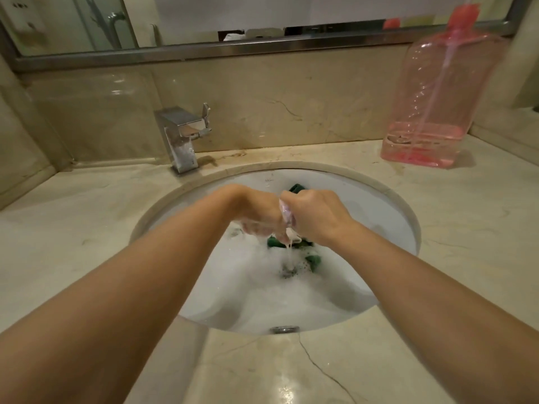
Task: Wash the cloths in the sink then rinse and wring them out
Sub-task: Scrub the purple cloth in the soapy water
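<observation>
Over the white sink (388,217), my left hand (256,214) and my right hand (315,212) both grip a small pale pink cloth (287,215), bunched tight between them. Soapy water runs from it in a thin stream down toward the drain (288,271). A dark green cloth (313,259) lies in the foamy water under my hands, and another bit of green shows behind them at the far side of the basin. Foam covers most of the sink bottom.
A chrome faucet (182,135) stands at the back left of the marble counter (73,228). A large clear pink pump bottle (431,106), nearly out of liquid, stands at the back right. A mirror runs along the wall behind.
</observation>
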### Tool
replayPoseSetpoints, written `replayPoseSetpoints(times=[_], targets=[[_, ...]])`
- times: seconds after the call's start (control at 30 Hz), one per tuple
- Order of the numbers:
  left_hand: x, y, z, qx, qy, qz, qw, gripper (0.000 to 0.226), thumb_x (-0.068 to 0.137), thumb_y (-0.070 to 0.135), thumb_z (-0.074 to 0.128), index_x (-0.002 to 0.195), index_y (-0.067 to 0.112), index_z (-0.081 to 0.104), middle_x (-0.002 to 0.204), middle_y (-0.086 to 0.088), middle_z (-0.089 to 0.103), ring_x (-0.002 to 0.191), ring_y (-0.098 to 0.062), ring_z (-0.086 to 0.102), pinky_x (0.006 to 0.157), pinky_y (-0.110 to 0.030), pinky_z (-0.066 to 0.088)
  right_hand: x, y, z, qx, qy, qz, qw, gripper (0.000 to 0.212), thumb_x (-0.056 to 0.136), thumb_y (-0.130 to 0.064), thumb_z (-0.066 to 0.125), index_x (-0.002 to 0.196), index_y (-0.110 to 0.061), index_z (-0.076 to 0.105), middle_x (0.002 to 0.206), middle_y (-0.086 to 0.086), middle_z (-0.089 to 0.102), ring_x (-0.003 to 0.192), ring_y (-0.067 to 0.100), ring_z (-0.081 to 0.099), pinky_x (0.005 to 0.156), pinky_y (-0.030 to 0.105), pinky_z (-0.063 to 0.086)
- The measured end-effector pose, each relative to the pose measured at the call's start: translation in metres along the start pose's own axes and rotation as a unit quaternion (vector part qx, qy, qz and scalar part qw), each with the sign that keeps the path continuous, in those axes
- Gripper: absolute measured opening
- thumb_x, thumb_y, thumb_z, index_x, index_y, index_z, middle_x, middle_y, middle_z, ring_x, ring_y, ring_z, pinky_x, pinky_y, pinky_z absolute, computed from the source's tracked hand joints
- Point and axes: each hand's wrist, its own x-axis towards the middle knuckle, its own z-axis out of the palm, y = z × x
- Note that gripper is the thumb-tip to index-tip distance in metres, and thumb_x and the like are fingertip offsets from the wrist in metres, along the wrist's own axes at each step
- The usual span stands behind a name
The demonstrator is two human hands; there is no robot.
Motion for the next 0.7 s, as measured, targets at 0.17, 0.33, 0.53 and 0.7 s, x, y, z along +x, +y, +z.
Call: replayPoseSetpoints(times=[0.17,0.33,0.53,0.7], targets=[[-0.022,-0.003,-0.010,-0.116,-0.129,0.011,0.985,0.006,0.096,0.014,0.055,0.092,0.018,0.052,0.059,0.006,0.032,0.046,-0.004,0.025,0.046,-0.014,0.027,0.000,-0.002,0.004,-0.008,0.100,-0.061,0.993,0.040,0.044,0.010,0.081,0.068,-0.013,0.058,0.042,0.001,0.045,0.034,0.018,0.022,0.047,0.008,0.004],[-0.021,-0.020,0.004,-0.205,-0.133,0.009,0.970,0.027,0.091,0.015,0.058,0.079,0.026,0.037,0.066,0.009,0.036,0.054,-0.004,0.030,0.043,-0.012,0.028,-0.001,-0.007,0.001,0.002,0.135,-0.113,0.984,0.033,0.048,0.013,0.074,0.066,-0.011,0.057,0.042,0.004,0.041,0.035,0.018,0.020,0.051,0.009,0.003],[-0.022,-0.041,0.030,-0.360,-0.197,0.094,0.907,0.045,0.066,0.026,0.087,0.067,0.019,0.042,0.048,0.009,0.037,0.035,0.000,0.029,0.031,-0.010,0.023,-0.001,-0.011,-0.003,-0.028,0.160,-0.197,0.967,0.030,0.050,0.005,0.079,0.063,-0.013,0.057,0.043,0.002,0.038,0.038,0.017,0.016,0.042,0.016,0.015],[-0.030,-0.044,0.045,-0.391,-0.174,0.095,0.899,0.034,0.070,0.025,0.085,0.058,0.024,0.053,0.048,0.009,0.036,0.036,0.000,0.028,0.032,-0.010,0.021,0.000,-0.015,0.001,-0.062,0.141,-0.210,0.965,0.035,0.043,0.007,0.077,0.062,-0.012,0.056,0.044,0.002,0.037,0.038,0.017,0.016,0.042,0.016,0.014]])
